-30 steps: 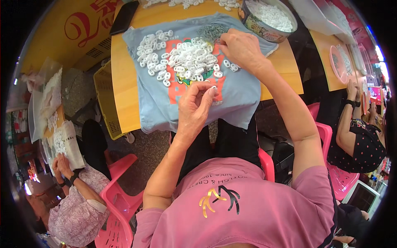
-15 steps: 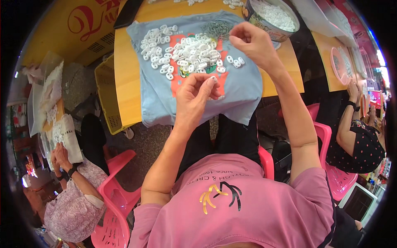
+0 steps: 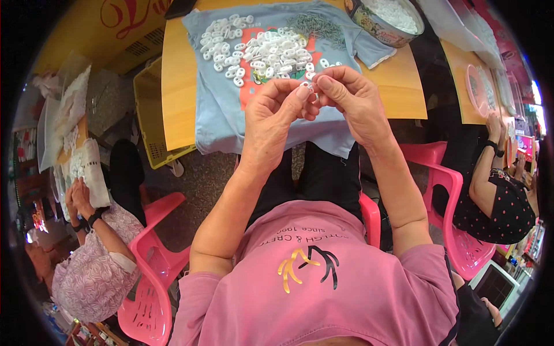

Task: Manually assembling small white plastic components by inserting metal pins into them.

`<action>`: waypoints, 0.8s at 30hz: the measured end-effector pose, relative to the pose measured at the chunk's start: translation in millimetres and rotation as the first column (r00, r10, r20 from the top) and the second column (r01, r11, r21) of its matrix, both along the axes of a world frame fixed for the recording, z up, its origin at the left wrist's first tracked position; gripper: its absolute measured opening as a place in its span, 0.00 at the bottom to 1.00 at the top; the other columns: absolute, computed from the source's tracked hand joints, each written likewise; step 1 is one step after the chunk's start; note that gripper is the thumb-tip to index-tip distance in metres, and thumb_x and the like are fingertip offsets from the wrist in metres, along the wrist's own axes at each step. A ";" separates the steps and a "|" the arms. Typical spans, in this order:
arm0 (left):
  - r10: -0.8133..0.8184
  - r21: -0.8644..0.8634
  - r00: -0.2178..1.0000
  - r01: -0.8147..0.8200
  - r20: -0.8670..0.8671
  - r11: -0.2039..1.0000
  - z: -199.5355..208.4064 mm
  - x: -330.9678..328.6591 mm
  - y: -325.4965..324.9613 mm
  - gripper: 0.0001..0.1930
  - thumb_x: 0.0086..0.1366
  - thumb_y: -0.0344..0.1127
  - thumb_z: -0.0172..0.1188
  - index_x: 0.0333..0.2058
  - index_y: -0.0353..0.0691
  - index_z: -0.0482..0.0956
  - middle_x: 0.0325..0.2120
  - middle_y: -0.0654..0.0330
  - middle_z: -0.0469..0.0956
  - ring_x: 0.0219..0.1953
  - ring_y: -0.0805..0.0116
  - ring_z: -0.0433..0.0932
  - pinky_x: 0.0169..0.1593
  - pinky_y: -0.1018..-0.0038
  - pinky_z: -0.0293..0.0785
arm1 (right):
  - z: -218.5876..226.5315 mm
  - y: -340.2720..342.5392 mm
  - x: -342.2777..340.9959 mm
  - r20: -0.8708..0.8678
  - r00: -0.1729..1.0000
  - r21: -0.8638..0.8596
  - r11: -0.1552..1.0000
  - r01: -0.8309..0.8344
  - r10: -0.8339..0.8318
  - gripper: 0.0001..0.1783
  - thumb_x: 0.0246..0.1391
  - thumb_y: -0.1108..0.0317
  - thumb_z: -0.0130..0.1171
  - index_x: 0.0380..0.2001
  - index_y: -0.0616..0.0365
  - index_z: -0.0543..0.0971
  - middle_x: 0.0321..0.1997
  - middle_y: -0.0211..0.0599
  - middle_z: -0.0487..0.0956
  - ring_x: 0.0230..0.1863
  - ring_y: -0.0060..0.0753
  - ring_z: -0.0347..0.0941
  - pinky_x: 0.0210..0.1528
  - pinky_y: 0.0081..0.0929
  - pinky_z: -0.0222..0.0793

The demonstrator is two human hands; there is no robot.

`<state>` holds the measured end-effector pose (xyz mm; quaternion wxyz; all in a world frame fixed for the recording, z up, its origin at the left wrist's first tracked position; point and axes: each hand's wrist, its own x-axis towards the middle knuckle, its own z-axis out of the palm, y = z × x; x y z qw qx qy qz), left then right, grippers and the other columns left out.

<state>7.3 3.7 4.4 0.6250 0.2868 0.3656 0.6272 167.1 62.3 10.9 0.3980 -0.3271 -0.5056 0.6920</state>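
Observation:
Above the near part of a blue shirt (image 3: 222,124) spread on the table, my two hands meet fingertip to fingertip. My left hand (image 3: 270,118) pinches a small white oval piece with holes (image 3: 306,85) between thumb and fingers. Closed in a pinch against that piece is my right hand (image 3: 360,104); whatever its fingertips hold is too small and covered to make out. Just beyond them lies a heap of similar white two-hole pieces (image 3: 277,55). A looser white group (image 3: 219,43) spreads to its left. Tiny grey-green parts (image 3: 317,27) form a pile at the far right of the shirt.
A round tin (image 3: 375,29) full of white pieces stands at the back right of the wooden table (image 3: 179,104). Below the table's left side is a yellow crate (image 3: 153,121). People work at tables on both sides, near pink chairs (image 3: 153,259).
My right hand has come down and inward from beside the grey-green pile to meet my left hand at the white piece. The whole view has shifted slightly.

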 end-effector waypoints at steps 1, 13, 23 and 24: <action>0.005 -0.001 1.000 -0.005 0.001 1.000 0.8 0.6 -1.6 0.09 0.67 0.33 0.59 0.40 0.32 0.75 0.31 0.58 0.80 0.31 0.73 0.78 0.37 0.77 0.76 | 0.2 -3.1 -1.9 -0.022 1.000 -0.020 1.000 0.011 -0.011 0.09 0.62 0.67 0.58 0.40 0.62 0.78 0.35 0.31 0.80 0.34 0.17 0.74 0.39 0.18 0.71; 0.019 0.051 0.996 -0.015 -0.085 0.999 6.7 1.9 -17.7 0.08 0.67 0.32 0.59 0.38 0.33 0.74 0.29 0.61 0.78 0.30 0.76 0.76 0.36 0.79 0.74 | 12.5 -22.2 -9.0 0.019 1.000 0.081 0.997 0.009 -0.010 0.10 0.61 0.66 0.58 0.37 0.64 0.77 0.32 0.31 0.79 0.31 0.20 0.75 0.37 0.20 0.72; 0.191 0.179 0.905 -0.131 -0.380 0.975 11.8 9.7 -29.3 0.06 0.66 0.30 0.60 0.35 0.32 0.74 0.29 0.62 0.79 0.30 0.79 0.77 0.35 0.81 0.75 | 15.4 -38.1 -12.5 0.094 0.986 0.190 0.975 0.117 -0.136 0.09 0.60 0.66 0.61 0.34 0.62 0.78 0.30 0.28 0.78 0.31 0.17 0.72 0.37 0.17 0.70; 0.209 0.200 0.892 -0.138 -0.400 0.970 11.9 10.4 -29.4 0.07 0.66 0.30 0.60 0.35 0.32 0.74 0.28 0.62 0.79 0.31 0.79 0.77 0.35 0.81 0.75 | 13.3 -38.4 -13.9 0.093 0.986 0.192 0.974 0.118 -0.138 0.09 0.60 0.66 0.61 0.34 0.62 0.78 0.30 0.28 0.78 0.31 0.17 0.72 0.37 0.17 0.70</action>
